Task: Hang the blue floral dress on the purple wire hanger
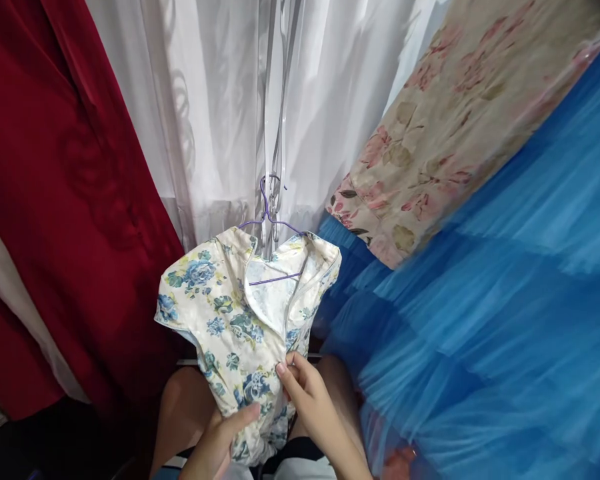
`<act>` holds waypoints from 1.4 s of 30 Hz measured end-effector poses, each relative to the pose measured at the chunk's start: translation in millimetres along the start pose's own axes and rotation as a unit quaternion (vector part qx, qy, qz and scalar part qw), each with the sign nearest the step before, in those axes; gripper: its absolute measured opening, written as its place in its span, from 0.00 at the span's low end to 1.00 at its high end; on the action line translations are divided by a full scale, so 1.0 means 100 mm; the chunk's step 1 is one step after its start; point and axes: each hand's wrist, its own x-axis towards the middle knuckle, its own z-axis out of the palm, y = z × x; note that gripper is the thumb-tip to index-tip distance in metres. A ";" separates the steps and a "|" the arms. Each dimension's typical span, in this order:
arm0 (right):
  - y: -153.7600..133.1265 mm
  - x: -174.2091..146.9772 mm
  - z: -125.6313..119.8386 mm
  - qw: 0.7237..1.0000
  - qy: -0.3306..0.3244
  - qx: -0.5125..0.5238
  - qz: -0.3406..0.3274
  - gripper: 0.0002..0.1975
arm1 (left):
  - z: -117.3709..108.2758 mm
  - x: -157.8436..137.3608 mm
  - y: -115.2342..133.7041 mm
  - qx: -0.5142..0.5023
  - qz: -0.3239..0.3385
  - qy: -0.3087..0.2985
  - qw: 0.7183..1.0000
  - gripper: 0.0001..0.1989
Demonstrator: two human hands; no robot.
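A cream floral garment [230, 327] with blue flowers and short sleeves, like a blouse or dress, hangs in front of me on a purple wire hanger [266, 212]. Its neckline gapes, so the pale inside and the hanger's lower bar show. My right hand [307, 393] pinches the front edge just under the neckline between thumb and fingers. Lower down, my left hand [225, 437] holds the garment's side, thumb on top of the cloth and the other fingers mostly hidden. The bunched lower part of the garment lies over my lap.
White ribbons [275, 100] run down to the hanger before a white curtain [220, 100]. Red cloth [80, 200] hangs on the left. To the right are a beige dress with pink flowers [430, 140] and layered blue tulle [505, 320]. My bare knees [185, 400] flank the garment.
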 end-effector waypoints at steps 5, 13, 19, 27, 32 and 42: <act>0.07 0.09 0.03 0.998 0.032 0.052 0.025 0.20 | -0.16 0.34 -0.12 -0.036 -0.052 0.112 0.992 0.38; 0.26 0.02 -0.02 0.981 0.054 0.172 0.079 0.17 | -0.50 0.63 -0.06 0.191 0.189 0.162 0.950 0.37; 0.23 -0.01 -0.05 0.989 0.069 0.103 0.076 0.16 | -0.61 0.79 -0.27 0.362 0.408 0.187 0.817 0.22; 0.17 -0.03 0.19 0.993 0.009 0.102 0.063 0.17 | -0.11 0.68 -0.59 0.379 0.286 -0.041 0.879 0.07; -0.16 0.29 0.06 0.984 0.026 0.163 0.066 0.14 | -0.15 0.70 -0.49 0.430 0.263 -0.097 0.858 0.09; -1.63 1.44 0.32 0.977 0.041 0.157 -0.141 0.08 | -0.50 0.70 -0.34 0.463 0.156 -0.138 0.862 0.17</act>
